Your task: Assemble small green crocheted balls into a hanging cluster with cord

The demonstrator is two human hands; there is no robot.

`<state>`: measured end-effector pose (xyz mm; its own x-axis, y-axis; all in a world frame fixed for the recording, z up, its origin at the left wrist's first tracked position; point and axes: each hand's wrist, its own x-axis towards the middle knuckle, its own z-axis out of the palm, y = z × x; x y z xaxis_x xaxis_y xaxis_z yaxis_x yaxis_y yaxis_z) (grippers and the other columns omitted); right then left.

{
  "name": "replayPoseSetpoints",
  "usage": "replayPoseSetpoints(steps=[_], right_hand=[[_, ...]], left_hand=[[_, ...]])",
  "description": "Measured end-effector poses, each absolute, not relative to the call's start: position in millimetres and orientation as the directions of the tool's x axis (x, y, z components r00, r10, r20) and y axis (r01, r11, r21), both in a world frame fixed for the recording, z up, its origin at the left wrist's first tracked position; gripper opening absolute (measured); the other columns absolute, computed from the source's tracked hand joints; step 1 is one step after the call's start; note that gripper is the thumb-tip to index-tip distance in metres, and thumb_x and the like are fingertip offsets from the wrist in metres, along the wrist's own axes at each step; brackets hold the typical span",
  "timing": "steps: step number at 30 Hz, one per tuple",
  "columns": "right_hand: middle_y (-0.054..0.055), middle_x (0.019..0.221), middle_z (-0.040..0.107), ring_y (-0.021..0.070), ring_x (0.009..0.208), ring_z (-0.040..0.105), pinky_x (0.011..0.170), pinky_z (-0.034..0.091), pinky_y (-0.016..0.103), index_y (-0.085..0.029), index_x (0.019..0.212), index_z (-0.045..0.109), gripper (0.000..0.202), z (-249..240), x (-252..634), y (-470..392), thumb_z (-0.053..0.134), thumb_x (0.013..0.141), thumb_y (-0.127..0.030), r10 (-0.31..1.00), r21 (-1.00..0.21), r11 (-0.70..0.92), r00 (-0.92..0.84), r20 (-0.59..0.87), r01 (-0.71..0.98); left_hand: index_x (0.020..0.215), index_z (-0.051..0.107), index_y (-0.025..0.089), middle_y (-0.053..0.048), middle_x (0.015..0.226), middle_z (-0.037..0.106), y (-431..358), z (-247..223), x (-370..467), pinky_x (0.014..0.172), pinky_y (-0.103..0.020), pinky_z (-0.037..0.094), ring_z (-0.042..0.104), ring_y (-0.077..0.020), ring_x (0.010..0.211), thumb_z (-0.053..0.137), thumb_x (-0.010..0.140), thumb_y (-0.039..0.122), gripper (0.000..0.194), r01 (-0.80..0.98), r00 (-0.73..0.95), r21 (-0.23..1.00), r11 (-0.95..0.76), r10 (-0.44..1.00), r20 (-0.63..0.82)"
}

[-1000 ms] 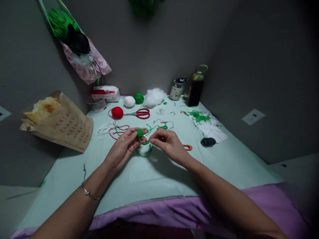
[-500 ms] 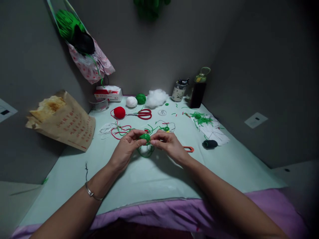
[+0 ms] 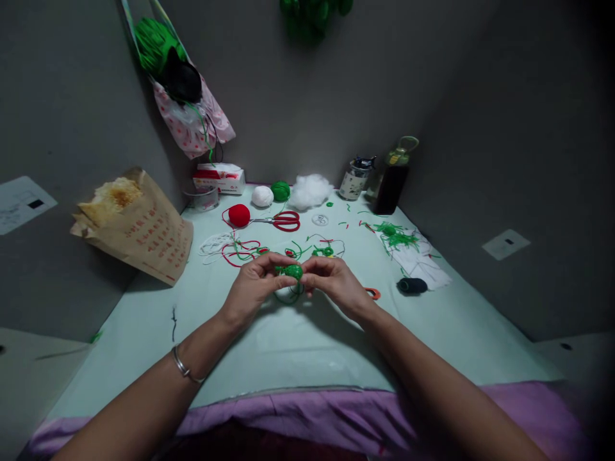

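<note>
Over the middle of the table, my left hand (image 3: 250, 286) pinches a small green yarn piece (image 3: 293, 271) between thumb and fingers. My right hand (image 3: 336, 285) is closed at the piece's right edge, its thumb and index finger pressed together; what lies between those fingertips is too small to make out. A loop of green yarn (image 3: 287, 298) hangs below the piece. Just beyond the hands lie small green and red pieces and loose red yarn (image 3: 239, 251). Red-handled scissors (image 3: 286, 221) rest farther back, beside a red yarn ball (image 3: 239, 216).
A paper bag with flatbread (image 3: 148, 237) stands at left. White stuffing (image 3: 310, 191), a green ball (image 3: 280, 191), a white ball (image 3: 262, 196), a jar (image 3: 354, 180) and a dark bottle (image 3: 391, 182) line the back. Green scraps (image 3: 396, 235) and a black spool (image 3: 412, 286) lie at right.
The view has shifted, so most things appear farther right. The green piece is turned a little between my fingers, and both hands stay at it.
</note>
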<state>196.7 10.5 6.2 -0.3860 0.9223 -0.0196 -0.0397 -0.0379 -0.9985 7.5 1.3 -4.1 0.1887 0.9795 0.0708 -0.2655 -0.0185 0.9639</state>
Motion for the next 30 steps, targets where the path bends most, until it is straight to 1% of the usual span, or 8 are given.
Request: replayPoseSetpoints(steps=[8,13,16,18,22,25,27,30], right_hand=[[-0.002,0.069,0.065,0.0094,0.057,0.056,0.062,0.045,0.025,-0.016,0.081,0.076,0.023,11.1,201.2,11.7,0.085,0.070,-0.034,0.926,-0.994,-0.057,-0.377,-0.018,-0.092],[-0.002,0.068,0.065,0.0093,0.056,0.055,0.061,0.045,0.025,-0.017,0.079,0.075,0.024,9.6,202.4,13.3,0.087,0.069,-0.034,0.933,-0.986,-0.086,-0.357,-0.029,-0.143],[-0.003,0.069,0.066,0.0093,0.056,0.055,0.060,0.045,0.025,-0.017,0.078,0.074,0.025,9.0,202.1,13.7,0.088,0.067,-0.035,0.936,-0.981,-0.096,-0.350,-0.032,-0.168],[-0.003,0.069,0.065,0.0091,0.056,0.055,0.060,0.045,0.025,-0.017,0.079,0.074,0.024,8.3,201.7,13.9,0.087,0.068,-0.034,0.936,-0.980,-0.094,-0.352,-0.027,-0.177],[-0.002,0.069,0.065,0.0090,0.057,0.055,0.060,0.045,0.025,-0.017,0.080,0.075,0.022,4.9,200.3,14.5,0.086,0.070,-0.034,0.929,-0.982,-0.077,-0.370,-0.008,-0.173],[-0.002,0.071,0.065,0.0092,0.057,0.056,0.061,0.045,0.025,-0.017,0.082,0.076,0.021,2.1,199.2,14.6,0.085,0.071,-0.033,0.926,-0.983,-0.072,-0.377,-0.003,-0.170],[-0.002,0.072,0.066,0.0092,0.058,0.057,0.061,0.045,0.025,-0.017,0.082,0.076,0.021,1.1,199.0,14.4,0.085,0.071,-0.033,0.925,-0.984,-0.064,-0.381,0.005,-0.167],[-0.002,0.069,0.066,0.0090,0.058,0.058,0.062,0.045,0.024,-0.016,0.082,0.076,0.021,1.4,199.4,14.0,0.084,0.072,-0.032,0.924,-0.988,-0.055,-0.383,0.005,-0.143]], left_hand=[[0.092,0.079,0.023,0.000,0.090,0.070,1.9,-2.3,-1.3,0.069,-0.026,0.043,0.056,-0.0124,0.071,0.080,0.078,0.031,0.016,-0.073,0.102,0.976,-0.203,0.972,0.210],[0.072,0.072,0.019,0.000,0.081,0.062,8.1,0.9,-6.0,0.076,-0.025,0.043,0.055,-0.0145,0.080,0.075,0.084,0.032,0.018,-0.061,0.088,0.971,-0.230,0.968,0.235],[0.065,0.066,0.017,-0.003,0.100,0.066,8.3,7.3,-7.2,0.087,-0.022,0.044,0.058,-0.0157,0.099,0.074,0.085,0.032,0.026,-0.275,0.049,0.946,-0.171,0.980,0.191],[0.063,0.059,0.017,-0.003,0.096,0.066,6.9,13.2,-8.0,0.084,-0.021,0.047,0.060,-0.0159,0.099,0.076,0.083,0.032,0.030,-0.484,0.077,0.873,-0.051,0.992,0.101],[0.064,0.050,0.018,0.005,0.063,0.047,2.8,19.6,-7.2,0.057,-0.017,0.044,0.056,-0.0101,0.065,0.079,0.081,0.031,0.037,-0.650,0.179,0.755,0.092,0.983,0.034],[0.084,0.062,0.021,0.008,0.065,0.048,0.6,13.9,-3.0,0.048,-0.017,0.038,0.047,-0.0065,0.052,0.079,0.082,0.030,0.019,-0.531,0.196,0.847,0.033,0.977,0.085],[0.104,0.069,0.025,0.006,0.074,0.056,0.1,7.1,-0.1,0.050,-0.018,0.040,0.048,-0.0064,0.054,0.081,0.080,0.028,0.027,-0.383,0.216,0.923,-0.034,0.968,0.126],[0.106,0.076,0.023,-0.001,0.095,0.065,0.3,-0.7,1.6,0.058,-0.022,0.044,0.052,-0.0082,0.063,0.080,0.080,0.029,0.027,-0.172,0.207,0.974,-0.149,0.961,0.184]])
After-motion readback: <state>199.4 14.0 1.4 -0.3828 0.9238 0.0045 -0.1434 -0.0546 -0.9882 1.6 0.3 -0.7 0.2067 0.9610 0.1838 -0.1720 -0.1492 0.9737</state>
